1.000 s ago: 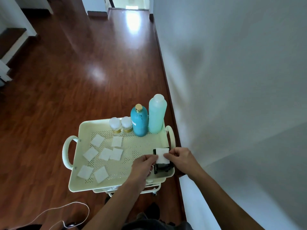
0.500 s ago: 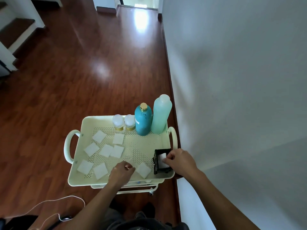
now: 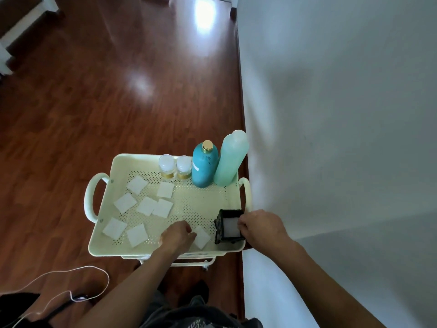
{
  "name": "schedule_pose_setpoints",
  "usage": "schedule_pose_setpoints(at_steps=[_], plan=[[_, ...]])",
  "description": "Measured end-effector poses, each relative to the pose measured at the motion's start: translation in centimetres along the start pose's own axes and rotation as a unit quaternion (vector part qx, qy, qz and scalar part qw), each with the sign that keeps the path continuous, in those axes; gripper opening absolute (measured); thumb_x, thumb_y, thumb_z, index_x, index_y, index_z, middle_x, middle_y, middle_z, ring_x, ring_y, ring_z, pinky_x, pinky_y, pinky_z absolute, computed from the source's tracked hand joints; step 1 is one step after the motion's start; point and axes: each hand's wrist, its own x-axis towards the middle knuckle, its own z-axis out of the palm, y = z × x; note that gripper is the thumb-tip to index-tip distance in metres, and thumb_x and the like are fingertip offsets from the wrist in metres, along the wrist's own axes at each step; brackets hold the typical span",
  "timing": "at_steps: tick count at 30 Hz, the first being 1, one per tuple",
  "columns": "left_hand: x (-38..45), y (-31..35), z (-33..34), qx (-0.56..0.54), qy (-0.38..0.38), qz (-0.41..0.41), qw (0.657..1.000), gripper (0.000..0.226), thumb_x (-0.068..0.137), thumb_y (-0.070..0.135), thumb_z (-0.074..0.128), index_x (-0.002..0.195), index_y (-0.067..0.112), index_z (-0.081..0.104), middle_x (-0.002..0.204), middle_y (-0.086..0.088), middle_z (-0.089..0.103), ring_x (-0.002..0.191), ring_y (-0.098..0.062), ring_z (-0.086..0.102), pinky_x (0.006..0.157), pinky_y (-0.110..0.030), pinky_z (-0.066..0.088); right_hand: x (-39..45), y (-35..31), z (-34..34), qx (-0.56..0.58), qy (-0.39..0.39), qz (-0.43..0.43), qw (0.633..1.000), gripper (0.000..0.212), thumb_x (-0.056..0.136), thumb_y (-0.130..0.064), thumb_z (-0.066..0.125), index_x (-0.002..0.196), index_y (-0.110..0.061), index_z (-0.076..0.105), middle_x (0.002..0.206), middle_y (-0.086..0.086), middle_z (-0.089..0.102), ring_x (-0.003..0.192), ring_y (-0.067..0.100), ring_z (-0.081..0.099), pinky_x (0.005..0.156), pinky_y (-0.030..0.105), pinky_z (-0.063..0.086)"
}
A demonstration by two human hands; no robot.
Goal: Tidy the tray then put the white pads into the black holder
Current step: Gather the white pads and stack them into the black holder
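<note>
Left hand (image 3: 177,235) gone from the black holder (image 3: 229,226) to a loose pad (image 3: 201,237) on the tray's near side, right hand (image 3: 260,227) drawn back to the holder's right edge

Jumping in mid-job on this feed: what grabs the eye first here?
The cream tray on its cart beside the wall, with white pads scattered over its left half. At its far edge stand two small jars, a teal bottle and a taller pale green bottle. At the near right corner the right hand steadies the black holder, a white pad showing inside, while the left hand touches a loose pad beside it.
</note>
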Motion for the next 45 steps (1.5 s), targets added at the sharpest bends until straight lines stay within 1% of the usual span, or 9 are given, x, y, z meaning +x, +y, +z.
schedule_pose_setpoints(at_steps=[8, 18, 22, 25, 28, 33, 35, 40, 45], plan=[[0.6, 0.3, 0.4, 0.024, -0.021, 0.002, 0.999, 0.008, 0.090, 0.032, 0.065, 0.091, 0.025, 0.070, 0.100, 0.000, 0.074, 0.095, -0.021, 0.067, 0.081, -0.032, 0.050, 1.4, -0.7, 1.0, -0.125, -0.130, -0.022, 0.983, 0.023, 0.097, -0.020, 0.051, 0.110, -0.019, 0.070, 0.103, 0.007, 0.071, 0.091, 0.030, 0.068, 0.064, 0.034, 0.043], [0.3, 0.4, 0.4, 0.017, -0.031, 0.008, 0.999, 0.015, 0.086, 0.022, 0.059, 0.071, 0.024, 0.060, 0.085, -0.001, 0.072, 0.081, -0.022, 0.065, 0.067, -0.028, 0.044, 1.6, -0.2, 0.8, -0.069, -0.107, -0.022, 0.992, 0.027, 0.100, -0.025, 0.043, 0.107, -0.020, 0.069, 0.095, 0.006, 0.068, 0.072, 0.028, 0.054, 0.063, 0.033, 0.042], [0.4, 0.2, -0.6, -0.021, -0.028, 0.010, 0.999, 0.012, 0.086, 0.025, 0.060, 0.078, 0.020, 0.068, 0.086, -0.002, 0.073, 0.082, -0.022, 0.067, 0.063, -0.027, 0.044, 0.9, 0.8, 0.4, 0.004, -0.040, -0.032, 0.999, 0.033, 0.103, -0.035, 0.037, 0.105, -0.025, 0.068, 0.093, 0.002, 0.070, 0.075, 0.024, 0.061, 0.066, 0.030, 0.045], [0.3, 0.2, -2.1, -0.088, -0.004, 0.014, 0.996, 0.018, 0.089, 0.032, 0.062, 0.093, 0.020, 0.074, 0.096, 0.001, 0.073, 0.091, -0.023, 0.068, 0.076, -0.031, 0.052, 0.2, 1.7, 0.4, 0.065, 0.017, -0.030, 0.997, 0.030, 0.103, -0.038, 0.041, 0.110, -0.030, 0.069, 0.091, -0.002, 0.073, 0.072, 0.017, 0.061, 0.065, 0.027, 0.047], [-0.3, 0.1, -3.7, -0.190, 0.017, 0.020, 0.981, 0.013, 0.090, 0.032, 0.066, 0.086, 0.022, 0.075, 0.088, 0.005, 0.075, 0.080, -0.017, 0.069, 0.073, -0.033, 0.057, -0.4, 2.7, 0.7, 0.153, 0.045, -0.007, 0.987, 0.027, 0.102, -0.037, 0.049, 0.115, -0.031, 0.071, 0.100, -0.008, 0.075, 0.082, 0.012, 0.067, 0.074, 0.028, 0.055], [-2.2, 1.4, -5.0, -0.322, 0.031, 0.014, 0.946, 0.014, 0.088, 0.031, 0.073, 0.078, 0.022, 0.075, 0.068, 0.008, 0.073, 0.058, -0.003, 0.061, 0.055, -0.019, 0.048, -0.9, 3.6, 1.3, 0.311, 0.052, 0.037, 0.948, 0.018, 0.100, -0.036, 0.057, 0.111, -0.031, 0.071, 0.072, -0.021, 0.059, 0.062, -0.008, 0.057, 0.054, 0.009, 0.042], [-3.1, 2.5, -4.9, -0.354, 0.026, 0.012, 0.935, 0.013, 0.088, 0.030, 0.074, 0.080, 0.020, 0.076, 0.064, 0.011, 0.072, 0.050, 0.003, 0.057, 0.049, -0.013, 0.045, -0.9, 3.5, 1.4, 0.352, 0.056, 0.045, 0.933, 0.017, 0.100, -0.036, 0.059, 0.109, -0.030, 0.071, 0.074, -0.019, 0.062, 0.065, -0.009, 0.059, 0.054, 0.010, 0.045], [-5.0, 5.3, -3.5, -0.379, 0.009, 0.019, 0.925, 0.015, 0.087, 0.028, 0.074, 0.082, 0.014, 0.076, 0.059, 0.011, 0.066, 0.045, 0.002, 0.051, 0.044, -0.012, 0.041, -0.7, 2.9, 2.1, 0.434, 0.031, 0.070, 0.898, 0.023, 0.094, -0.047, 0.063, 0.106, -0.030, 0.073, 0.092, -0.011, 0.072, 0.084, 0.006, 0.068, 0.076, 0.029, 0.061], [-5.5, 6.7, -2.4, -0.384, 0.019, 0.024, 0.923, 0.012, 0.086, 0.024, 0.074, 0.080, 0.014, 0.075, 0.059, 0.011, 0.066, 0.045, 0.002, 0.051, 0.046, -0.013, 0.043, -0.8, 1.9, 2.5, 0.518, 0.027, 0.108, 0.848, 0.029, 0.085, -0.058, 0.068, 0.095, -0.031, 0.075, 0.081, -0.015, 0.072, 0.078, -0.002, 0.069, 0.059, 0.012, 0.053]])
